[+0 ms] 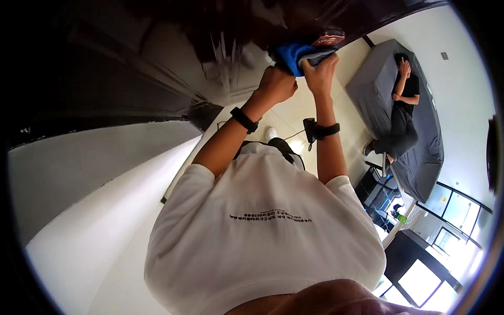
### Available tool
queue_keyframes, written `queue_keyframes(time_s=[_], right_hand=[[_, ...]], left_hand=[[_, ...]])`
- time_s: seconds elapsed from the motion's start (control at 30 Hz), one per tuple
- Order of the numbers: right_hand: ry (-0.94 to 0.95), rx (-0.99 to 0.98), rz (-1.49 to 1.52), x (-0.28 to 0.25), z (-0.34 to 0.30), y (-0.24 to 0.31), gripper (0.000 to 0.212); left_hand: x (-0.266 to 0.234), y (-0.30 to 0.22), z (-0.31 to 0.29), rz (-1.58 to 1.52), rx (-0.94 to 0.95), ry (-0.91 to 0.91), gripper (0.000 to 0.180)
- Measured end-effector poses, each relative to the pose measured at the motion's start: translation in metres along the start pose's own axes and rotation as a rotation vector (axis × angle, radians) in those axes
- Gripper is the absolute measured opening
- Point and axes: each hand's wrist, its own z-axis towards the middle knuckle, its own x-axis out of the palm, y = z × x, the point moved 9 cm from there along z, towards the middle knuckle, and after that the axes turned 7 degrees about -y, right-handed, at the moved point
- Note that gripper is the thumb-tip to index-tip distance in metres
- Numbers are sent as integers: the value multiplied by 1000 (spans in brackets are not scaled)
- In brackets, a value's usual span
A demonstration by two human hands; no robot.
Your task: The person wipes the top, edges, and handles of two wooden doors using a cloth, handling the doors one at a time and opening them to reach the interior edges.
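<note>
A blue cloth (292, 56) with a grey side is bunched between my two hands, up against the lower edge of a dark, glossy surface (173, 68). My right hand (321, 72) pinches the cloth's right end, thumb lying over the grey part. At its lower left, my left hand (277, 85) is closed on the blue part, fingers curled in. Part of the cloth is hidden behind both hands. Dark bands (244, 120) circle my wrists, and a small black device hangs beside the right one.
A person in dark clothes lies on a grey covered sofa (367, 79) to the right. Pale tiled floor (294, 113) stretches beneath my arms. A white wall (105, 184) runs along the left. Cluttered items (380, 197) and bright windows (462, 215) are at lower right.
</note>
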Motion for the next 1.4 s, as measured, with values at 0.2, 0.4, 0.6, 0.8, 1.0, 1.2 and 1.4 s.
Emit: queue_keyframes(time_s=[0.2,0.4,0.6,0.8,1.0,1.2,1.4], right_hand=[[-78,-34,129,-21,40,28,80],[-62,-104,174,-1,59,37,90],[159,-82,485,51,57,-23,75],[174,-413,682,40,108,3,69],[383,-477,686,78,82,-28,68],[447,-564,825,100,107,-43,64],[458,-745,979,97,151,-12,66]], left_hand=[[-10,1,6,164,-45,-42,18],[-1,20,20,174,-170,70,22],[-5,42,35,277,-347,-60,21],[-23,53,35,409,-482,-249,23],[-22,60,46,469,-667,-133,21],[-9,86,50,506,-743,16,24],[-29,93,56,512,-762,-164,28]])
